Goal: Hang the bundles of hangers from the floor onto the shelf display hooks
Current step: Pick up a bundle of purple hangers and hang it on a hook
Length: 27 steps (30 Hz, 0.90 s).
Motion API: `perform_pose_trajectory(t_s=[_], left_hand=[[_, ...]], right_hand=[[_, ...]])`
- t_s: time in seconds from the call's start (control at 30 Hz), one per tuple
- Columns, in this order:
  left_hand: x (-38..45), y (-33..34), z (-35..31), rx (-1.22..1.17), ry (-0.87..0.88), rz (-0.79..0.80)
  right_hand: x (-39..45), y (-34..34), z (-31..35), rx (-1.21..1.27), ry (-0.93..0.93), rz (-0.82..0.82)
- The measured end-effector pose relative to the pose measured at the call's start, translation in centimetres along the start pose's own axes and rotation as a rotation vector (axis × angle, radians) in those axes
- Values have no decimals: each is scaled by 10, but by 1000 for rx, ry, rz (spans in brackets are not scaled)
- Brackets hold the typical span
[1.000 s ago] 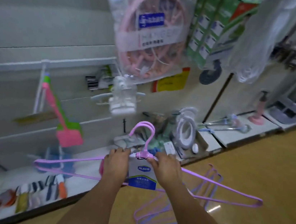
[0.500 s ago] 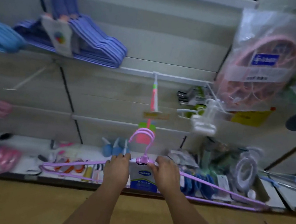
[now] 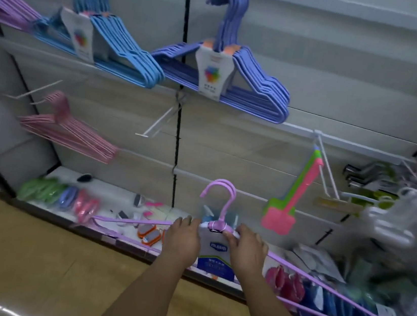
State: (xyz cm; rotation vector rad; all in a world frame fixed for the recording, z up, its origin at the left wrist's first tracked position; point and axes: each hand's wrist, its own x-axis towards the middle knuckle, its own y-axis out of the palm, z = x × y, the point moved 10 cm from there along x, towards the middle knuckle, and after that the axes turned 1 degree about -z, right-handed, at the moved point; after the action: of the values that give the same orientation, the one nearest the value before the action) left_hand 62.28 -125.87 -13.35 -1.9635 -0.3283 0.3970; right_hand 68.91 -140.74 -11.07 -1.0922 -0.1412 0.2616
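Hands (image 3: 213, 246) gripping purple hanger bundle (image 3: 215, 227), shoulders between them

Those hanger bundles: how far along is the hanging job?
Done: a blue bundle, a violet bundle and a pink bundle already hang on hooks. In hand: the left hand and right hand grip a lilac bundle, not yet hung. Left: hooking it, perhaps onto the bare white hook.

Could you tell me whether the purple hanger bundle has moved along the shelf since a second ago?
Yes. The purple hanger bundle went left along the shelf: it was beside the pink-and-green swatters' right, and now hangs to their left.
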Motion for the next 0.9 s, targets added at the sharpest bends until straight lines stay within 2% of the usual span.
perform_pose_trajectory(t_s=[0.3,0.43,0.7,0.9], left_hand=[[56,-7,51,-37,-100,150],[90,-10,56,-77,-105,170],[138,-13,69,-184,-55,206],[173,-22,95,-167,41,262]], right_hand=[[70,29,55,-55,-33,13],[98,29,66,-77,-30,11],[133,46,80,-95,30,-11],[147,61,105,-84,100,-54]])
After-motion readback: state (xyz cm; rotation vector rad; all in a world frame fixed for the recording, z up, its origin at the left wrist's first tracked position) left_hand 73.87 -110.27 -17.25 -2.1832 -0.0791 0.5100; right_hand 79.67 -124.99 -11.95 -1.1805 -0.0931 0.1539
